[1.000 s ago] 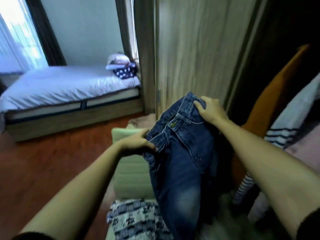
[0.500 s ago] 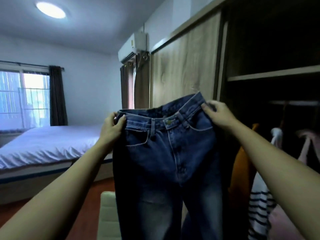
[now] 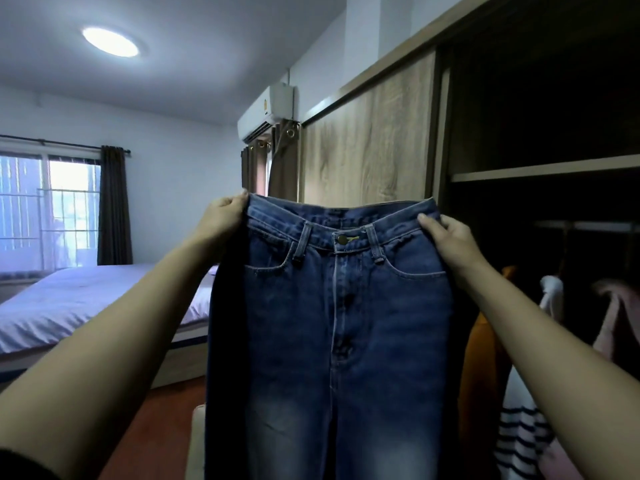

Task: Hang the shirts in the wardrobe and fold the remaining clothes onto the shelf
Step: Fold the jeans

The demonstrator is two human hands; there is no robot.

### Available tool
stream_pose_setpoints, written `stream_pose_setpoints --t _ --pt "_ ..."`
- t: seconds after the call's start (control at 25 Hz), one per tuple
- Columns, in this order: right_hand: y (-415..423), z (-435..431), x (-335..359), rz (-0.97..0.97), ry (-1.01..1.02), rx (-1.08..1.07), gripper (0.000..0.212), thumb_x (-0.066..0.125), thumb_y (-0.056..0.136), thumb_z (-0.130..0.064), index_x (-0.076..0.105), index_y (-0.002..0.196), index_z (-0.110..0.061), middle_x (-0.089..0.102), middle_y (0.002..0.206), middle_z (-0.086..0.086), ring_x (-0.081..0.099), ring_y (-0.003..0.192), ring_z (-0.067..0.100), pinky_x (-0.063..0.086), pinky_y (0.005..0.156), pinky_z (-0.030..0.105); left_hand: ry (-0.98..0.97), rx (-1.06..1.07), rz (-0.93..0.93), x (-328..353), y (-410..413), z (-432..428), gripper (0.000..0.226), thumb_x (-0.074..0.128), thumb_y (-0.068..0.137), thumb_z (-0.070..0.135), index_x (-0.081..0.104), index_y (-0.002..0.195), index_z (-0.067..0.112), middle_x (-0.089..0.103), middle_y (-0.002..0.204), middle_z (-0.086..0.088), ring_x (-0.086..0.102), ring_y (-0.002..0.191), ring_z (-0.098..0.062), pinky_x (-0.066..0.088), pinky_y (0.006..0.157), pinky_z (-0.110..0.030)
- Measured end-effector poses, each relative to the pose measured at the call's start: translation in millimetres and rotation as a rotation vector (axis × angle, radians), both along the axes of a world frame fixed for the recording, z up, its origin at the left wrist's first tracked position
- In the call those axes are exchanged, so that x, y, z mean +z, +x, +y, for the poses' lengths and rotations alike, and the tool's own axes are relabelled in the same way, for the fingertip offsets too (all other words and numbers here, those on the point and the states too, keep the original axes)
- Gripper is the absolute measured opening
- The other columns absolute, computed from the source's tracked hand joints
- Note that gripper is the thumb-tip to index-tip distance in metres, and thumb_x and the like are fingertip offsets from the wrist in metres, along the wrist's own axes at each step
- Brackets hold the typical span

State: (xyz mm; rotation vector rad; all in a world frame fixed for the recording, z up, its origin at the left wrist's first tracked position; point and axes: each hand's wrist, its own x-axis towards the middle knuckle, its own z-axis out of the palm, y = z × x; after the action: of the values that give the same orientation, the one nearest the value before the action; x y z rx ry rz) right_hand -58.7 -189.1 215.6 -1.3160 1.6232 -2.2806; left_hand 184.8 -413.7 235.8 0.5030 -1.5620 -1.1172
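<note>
A pair of dark blue jeans (image 3: 346, 323) hangs spread out in front of me, front side facing me, button at the waist. My left hand (image 3: 221, 216) grips the left end of the waistband. My right hand (image 3: 446, 237) grips the right end. The legs drop out of view at the bottom. To the right the open wardrobe (image 3: 536, 116) is dark inside, with a shelf board (image 3: 543, 171) and a rail (image 3: 588, 226) below it. An orange garment (image 3: 485, 358), a striped top (image 3: 523, 431) and a pink piece (image 3: 616, 317) hang there.
A wooden sliding wardrobe door (image 3: 367, 147) stands behind the jeans. A bed with white sheets (image 3: 69, 306) lies at the left under a window (image 3: 45, 209). A pale green seat edge (image 3: 195, 445) shows low beside the jeans. The floor (image 3: 152, 427) is reddish wood.
The jeans came up from a bunched hold low over the seat to a spread, raised hold. My hands moved apart along the waistband, and my view tilted upward.
</note>
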Motion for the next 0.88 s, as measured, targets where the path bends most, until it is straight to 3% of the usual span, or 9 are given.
stream_pose_setpoints --t 0.16,0.28,0.4,0.48,0.56,0.64,0.72,0.8,0.88 --pt "8 -1 10 -0.032 -0.021 -0.067 0.011 0.058 0.091 -0.023 0.061 0.082 -0.018 0.065 0.083 0.000 0.062 0.074 0.014 0.052 0.053 0.014 0.018 -0.003 0.037 10 -2 0 0.044 0.047 0.096 0.038 0.060 0.065 0.009 0.061 0.074 -0.016 0.059 0.072 -0.027 0.052 0.082 -0.050" --pt "26 -14 13 -0.093 -0.026 -0.056 0.020 0.057 0.092 -0.030 0.061 0.100 -0.013 0.066 0.094 0.006 0.065 0.082 0.018 0.056 0.065 0.026 0.033 0.060 0.118 10 -18 21 0.041 0.049 0.096 0.034 0.060 0.065 0.009 0.063 0.071 -0.011 0.060 0.070 -0.024 0.053 0.076 -0.040" --pt "62 -40 20 -0.020 0.035 0.013 0.032 0.056 0.092 -0.035 0.060 0.106 -0.007 0.068 0.100 0.011 0.066 0.089 0.022 0.055 0.080 0.035 -0.056 -0.067 0.042 20 -43 52 0.040 0.052 0.092 0.040 0.062 0.069 0.009 0.061 0.067 -0.009 0.059 0.060 -0.019 0.047 0.059 -0.031" --pt "86 -53 21 0.051 0.045 0.053 0.027 0.056 0.092 -0.034 0.062 0.099 -0.009 0.069 0.095 0.010 0.066 0.080 0.017 0.054 0.069 0.026 -0.057 -0.170 0.008 25 -52 70 0.035 0.050 0.096 0.035 0.059 0.071 0.013 0.056 0.061 -0.004 0.054 0.046 -0.012 0.043 0.048 -0.021" --pt "98 -59 20 0.061 0.033 0.063 0.025 0.054 0.093 -0.036 0.062 0.089 -0.013 0.068 0.090 0.009 0.065 0.074 0.015 0.053 0.061 0.021 -0.030 -0.240 0.036 26 -56 77 0.030 0.049 0.097 0.029 0.057 0.074 0.012 0.055 0.063 -0.003 0.053 0.048 -0.012 0.044 0.045 -0.020" --pt "102 -59 20 0.057 0.056 0.105 0.039 0.044 0.095 -0.046 0.063 0.088 -0.012 0.067 0.083 0.007 0.062 0.068 0.015 0.050 0.057 0.022 0.002 -0.293 0.084 23 -56 77 0.030 0.050 0.097 0.028 0.057 0.072 0.013 0.053 0.066 -0.005 0.051 0.055 -0.015 0.043 0.050 -0.022" --pt "101 -55 22 0.000 0.109 0.283 0.056 0.024 0.097 -0.053 0.064 0.097 -0.014 0.067 0.082 0.000 0.059 0.063 0.013 0.049 0.057 0.021 0.053 -0.338 0.128 19 -54 75 0.031 0.050 0.097 0.029 0.059 0.071 0.013 0.053 0.067 -0.005 0.050 0.056 -0.017 0.040 0.054 -0.024" --pt "98 -52 25 0.021 0.168 0.395 0.053 0.020 0.100 -0.047 0.064 0.106 -0.019 0.068 0.098 -0.001 0.055 0.067 0.010 0.048 0.062 0.018 0.076 -0.401 0.139 17 -48 76 0.029 0.052 0.095 0.032 0.064 0.078 0.012 0.059 0.070 -0.005 0.054 0.058 -0.016 0.043 0.056 -0.023" --pt "92 -53 25 0.193 0.280 0.323 0.046 0.030 0.096 -0.048 0.061 0.119 -0.022 0.061 0.122 0.005 0.049 0.076 0.009 0.041 0.066 0.020 0.038 -0.458 0.138 16 -43 77 0.027 0.059 0.090 0.034 0.067 0.088 0.009 0.065 0.075 -0.007 0.061 0.060 -0.016 0.050 0.058 -0.024"
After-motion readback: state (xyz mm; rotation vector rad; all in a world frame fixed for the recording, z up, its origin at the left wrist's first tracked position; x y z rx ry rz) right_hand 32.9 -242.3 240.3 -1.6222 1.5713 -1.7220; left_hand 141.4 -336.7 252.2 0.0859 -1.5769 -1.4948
